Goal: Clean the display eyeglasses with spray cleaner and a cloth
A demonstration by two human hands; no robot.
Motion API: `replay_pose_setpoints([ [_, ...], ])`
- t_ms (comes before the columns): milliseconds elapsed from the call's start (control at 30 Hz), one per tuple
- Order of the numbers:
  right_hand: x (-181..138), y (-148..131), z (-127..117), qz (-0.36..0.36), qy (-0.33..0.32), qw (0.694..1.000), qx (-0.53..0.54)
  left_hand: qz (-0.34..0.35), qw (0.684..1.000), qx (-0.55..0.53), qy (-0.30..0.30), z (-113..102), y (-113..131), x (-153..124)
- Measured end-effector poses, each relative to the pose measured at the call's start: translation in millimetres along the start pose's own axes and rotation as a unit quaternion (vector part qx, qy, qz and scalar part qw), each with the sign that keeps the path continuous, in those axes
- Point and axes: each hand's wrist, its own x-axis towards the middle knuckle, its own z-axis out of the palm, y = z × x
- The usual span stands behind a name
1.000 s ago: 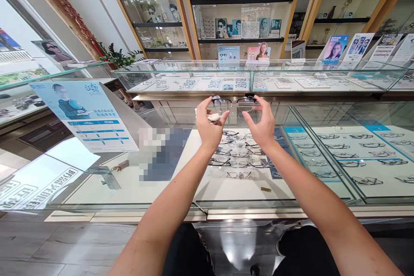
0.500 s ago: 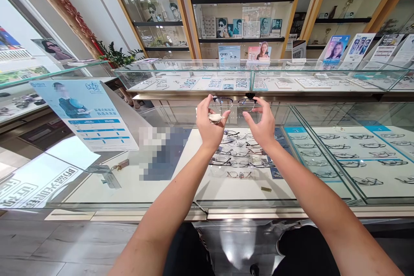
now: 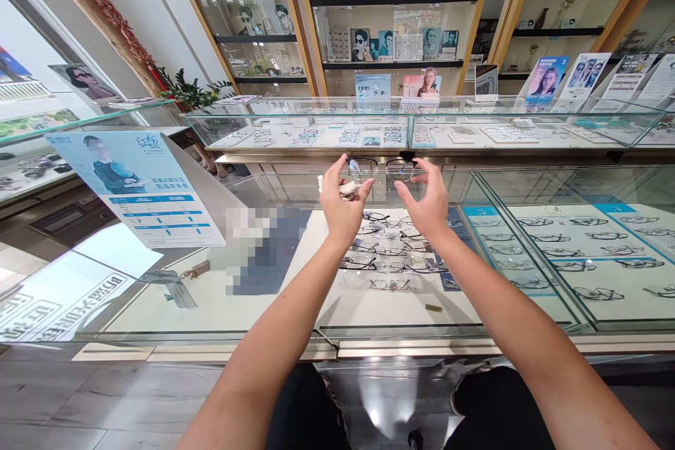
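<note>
I hold a pair of dark-rimmed glasses [image 3: 380, 167] up at arm's length above a glass display case [image 3: 295, 334]. My left hand [image 3: 342, 200] pinches the left end of the frame and also keeps a small white cloth [image 3: 349, 190] tucked between thumb and fingers. My right hand [image 3: 428, 198] pinches the right end of the frame between thumb and fingertips. Below both hands, inside the case, lie several rows of glasses [image 3: 390, 253] on a white tray.
A blue-and-white poster stand [image 3: 138, 186] leans on the case at the left, with a small key tag [image 3: 194, 270] beside it. More glass cases [image 3: 580, 239] with glasses run to the right and behind [image 3: 411, 128]. Wall shelves [image 3: 393, 0] hold pictures and trophies.
The glasses and both hands have shifted only slightly; the grip on the frame and cloth is unchanged.
</note>
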Motion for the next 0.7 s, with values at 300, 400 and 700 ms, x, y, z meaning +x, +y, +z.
replay_pose_setpoints([
  [300, -0.2, 5.9, 2.6, 0.004, -0.009, 1.000, -0.012, 0.047, 0.998, 0.027, 0.025, -2.0, 3.1, 3.6],
  [400, -0.3, 6.6, 3.0, 0.007, -0.016, 1.000, -0.014, 0.053, 0.998, 0.019, 0.025, -1.9, 3.6, 3.6],
  [700, -1.0, 7.9, 4.8, 0.018, -0.024, 1.000, -0.002, 0.077, 0.997, 0.012, 0.030, -1.9, 3.9, 3.2],
])
